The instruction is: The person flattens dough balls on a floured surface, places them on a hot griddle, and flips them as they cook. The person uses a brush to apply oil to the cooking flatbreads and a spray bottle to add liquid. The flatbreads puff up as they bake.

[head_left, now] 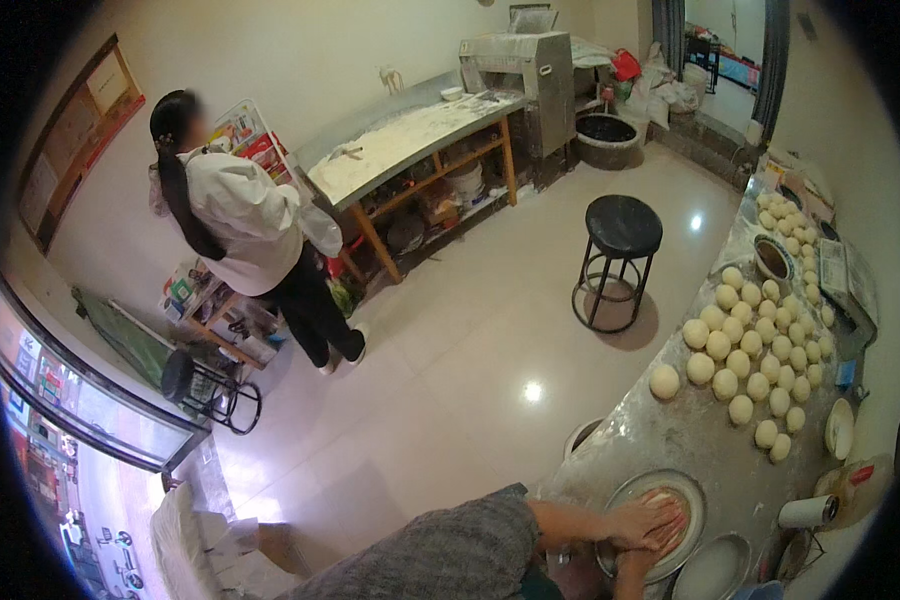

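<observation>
A round metal pan (621,489) lies on the floured metal worktop (615,446) at lower right. My left hand (645,521), reaching from a grey sleeve, is laid flat inside it. My right hand (640,559) comes from the lower edge and meets the left over the pan, partly covered by it. A pale layer (692,517), perhaps dough, shows around my fingers; what lies under the palms is hidden. Against this pan sits a second round pan (712,571) with a whitish inside. Beyond both, many round dough balls (737,363) are spread over the worktop.
A patterned bowl (774,257) and scale (834,266) stand among the balls. A black stool (624,225) is on the tiled floor. A person (232,217) stands at left, facing away, by a floured table (412,146). A steel machine (547,90) adjoins it.
</observation>
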The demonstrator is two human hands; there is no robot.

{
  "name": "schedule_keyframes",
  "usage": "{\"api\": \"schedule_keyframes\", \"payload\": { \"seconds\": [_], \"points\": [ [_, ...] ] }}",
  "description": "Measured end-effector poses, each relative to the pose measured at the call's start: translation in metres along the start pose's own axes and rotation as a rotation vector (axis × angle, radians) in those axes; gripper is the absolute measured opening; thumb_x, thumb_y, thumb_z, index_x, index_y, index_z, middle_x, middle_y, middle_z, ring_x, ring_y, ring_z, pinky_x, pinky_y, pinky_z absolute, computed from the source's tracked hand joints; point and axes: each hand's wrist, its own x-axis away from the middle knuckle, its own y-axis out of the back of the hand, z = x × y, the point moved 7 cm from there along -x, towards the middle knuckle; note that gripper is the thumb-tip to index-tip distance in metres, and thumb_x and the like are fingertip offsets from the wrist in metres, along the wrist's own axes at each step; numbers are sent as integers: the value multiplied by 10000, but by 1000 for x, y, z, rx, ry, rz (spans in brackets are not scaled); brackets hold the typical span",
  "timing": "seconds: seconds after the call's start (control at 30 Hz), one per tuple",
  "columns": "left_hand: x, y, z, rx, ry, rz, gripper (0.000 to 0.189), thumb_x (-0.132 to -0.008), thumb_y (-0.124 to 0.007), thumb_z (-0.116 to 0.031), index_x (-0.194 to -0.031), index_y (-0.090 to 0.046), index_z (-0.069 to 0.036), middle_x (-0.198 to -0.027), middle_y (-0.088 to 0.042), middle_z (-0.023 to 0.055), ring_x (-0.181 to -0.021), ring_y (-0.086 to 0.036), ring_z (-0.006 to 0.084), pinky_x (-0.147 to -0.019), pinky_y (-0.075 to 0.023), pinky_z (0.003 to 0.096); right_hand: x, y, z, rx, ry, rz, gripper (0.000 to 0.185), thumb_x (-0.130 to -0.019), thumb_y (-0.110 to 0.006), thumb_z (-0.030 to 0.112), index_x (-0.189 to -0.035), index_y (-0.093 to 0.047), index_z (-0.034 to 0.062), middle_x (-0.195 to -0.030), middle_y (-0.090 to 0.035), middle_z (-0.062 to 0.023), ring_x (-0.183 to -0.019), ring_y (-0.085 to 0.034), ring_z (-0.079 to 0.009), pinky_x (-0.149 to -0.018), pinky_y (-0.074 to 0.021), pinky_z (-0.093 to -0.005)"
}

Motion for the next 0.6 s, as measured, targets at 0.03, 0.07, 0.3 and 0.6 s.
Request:
{"api": "schedule_keyframes", "payload": {
  "seconds": [0.03,0.07,0.3,0.6],
  "points": [
    [-1,-3,1,24,-7,73,846,-853,-349,-607,-1426,-163,-12,-1480,-180,177,-1393,-78,299,-1106,-6,484,-3,2,-1,-16,16,-8,735,-897,-404,416,-1439,-95,27,-1510,-65,-151,-1398,-43,-285,-1110,-46,-448],
    [-5,1,4,20,-26,76,840,-856,-338,-602,-1424,-167,-8,-1483,-177,173,-1394,-80,288,-1106,7,480,-5,3,-2,-35,28,-21,758,-889,-421,428,-1437,-91,20,-1509,-62,-155,-1398,-40,-287,-1109,-42,-453],
    [-12,5,9,15,-18,94,811,-856,-321,-612,-1397,-270,-9,-1483,-206,145,-1395,-109,255,-1100,37,490,26,12,-10,-107,197,-115,692,-891,-442,282,-1431,-113,-1,-1507,-91,-148,-1393,-79,-297,-1100,-50,-480],
    [57,-1,16,116,17,186,529,-842,-500,-468,-1106,-545,-11,-1201,-497,203,-1146,-442,352,-962,-303,513,-56,50,21,-377,88,-125,648,-919,-421,333,-1446,-138,82,-1505,-118,-132,-1395,-77,-270,-1113,-87,-429]
  ]
}}
